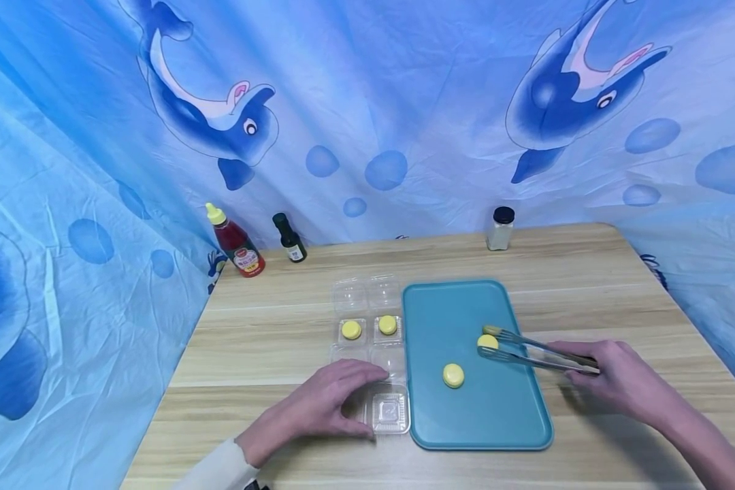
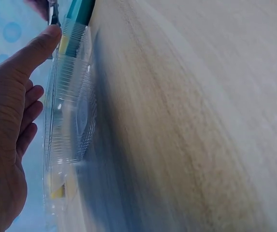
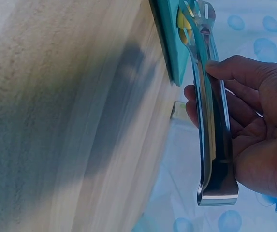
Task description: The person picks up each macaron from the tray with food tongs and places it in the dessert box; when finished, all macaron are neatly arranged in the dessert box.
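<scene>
My right hand (image 1: 618,381) grips metal tongs (image 1: 545,354) by their handle. The spread tips of the tongs stand on either side of a yellow macaron (image 1: 487,342) on the blue-green tray (image 1: 465,425). A second macaron (image 1: 453,376) lies on the tray, left of the tongs. With fingers loosely bent and thumb apart, my left hand (image 1: 331,401) lies over the front clear plastic boxes (image 1: 390,408); whether it touches them I cannot tell. Behind it, two open clear boxes hold one macaron each, a left one (image 1: 352,330) and a right one (image 1: 388,325).
At the table's back left stand a red sauce bottle (image 1: 241,248) with a yellow cap and a small dark bottle (image 1: 290,238). A black-lidded jar (image 1: 500,229) stands at the back right. A blue dolphin-print curtain (image 1: 367,102) hangs behind the wooden table (image 1: 251,309).
</scene>
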{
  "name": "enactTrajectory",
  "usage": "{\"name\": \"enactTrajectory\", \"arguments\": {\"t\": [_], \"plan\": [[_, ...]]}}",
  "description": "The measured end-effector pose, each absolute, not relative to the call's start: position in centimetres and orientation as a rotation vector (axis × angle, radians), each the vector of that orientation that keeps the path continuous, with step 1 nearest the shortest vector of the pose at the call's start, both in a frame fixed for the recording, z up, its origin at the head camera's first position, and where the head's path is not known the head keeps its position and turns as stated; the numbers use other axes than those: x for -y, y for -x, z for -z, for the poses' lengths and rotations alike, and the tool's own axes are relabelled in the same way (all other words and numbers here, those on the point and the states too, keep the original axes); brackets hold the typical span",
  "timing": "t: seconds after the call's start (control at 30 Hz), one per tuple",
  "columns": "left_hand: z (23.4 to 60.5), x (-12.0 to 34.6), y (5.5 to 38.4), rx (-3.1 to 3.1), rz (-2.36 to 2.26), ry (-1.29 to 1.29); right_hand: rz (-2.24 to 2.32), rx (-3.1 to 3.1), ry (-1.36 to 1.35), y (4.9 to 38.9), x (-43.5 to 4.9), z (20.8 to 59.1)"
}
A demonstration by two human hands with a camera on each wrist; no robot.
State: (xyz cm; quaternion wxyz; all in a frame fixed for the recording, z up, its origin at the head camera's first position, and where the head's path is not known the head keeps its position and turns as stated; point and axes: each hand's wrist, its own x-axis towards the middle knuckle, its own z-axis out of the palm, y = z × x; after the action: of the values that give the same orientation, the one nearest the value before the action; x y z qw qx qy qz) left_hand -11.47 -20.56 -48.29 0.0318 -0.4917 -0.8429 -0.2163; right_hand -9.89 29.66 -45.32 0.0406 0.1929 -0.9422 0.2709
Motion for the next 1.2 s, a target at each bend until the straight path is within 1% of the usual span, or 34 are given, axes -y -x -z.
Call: {"name": "enactTrajectory", "arguments": {"t": [0.27, 0.6, 0.8, 0.9, 1.03, 1.2], "plan": [[48.6, 20.4, 11.5, 2.563, 0.614, 1.537, -0.882, 2.812, -0.598, 9.6, -30.0, 46.0], [48.4, 20.5, 11.3, 2.687, 0.636, 1.513, -0.964, 2.777, -0.638, 9.6, -30.3, 46.2], [48.4, 20.5, 11.4, 2.667, 0.621, 1.523, -0.976, 2.781, -0.640, 9.7, -29.9, 45.3], [48.3, 20.5, 11.4, 2.667, 0.612, 1.521, -0.944, 2.734, -0.696, 9.9, -29.3, 44.8], [48.3, 20.4, 11.4, 2.669, 0.608, 1.517, -0.925, 2.686, -0.790, 9.9, -27.9, 43.9], [48.2, 20.4, 11.4, 2.675, 0.605, 1.514, -1.043, 2.782, -0.806, 9.6, -25.7, 42.3]]}}
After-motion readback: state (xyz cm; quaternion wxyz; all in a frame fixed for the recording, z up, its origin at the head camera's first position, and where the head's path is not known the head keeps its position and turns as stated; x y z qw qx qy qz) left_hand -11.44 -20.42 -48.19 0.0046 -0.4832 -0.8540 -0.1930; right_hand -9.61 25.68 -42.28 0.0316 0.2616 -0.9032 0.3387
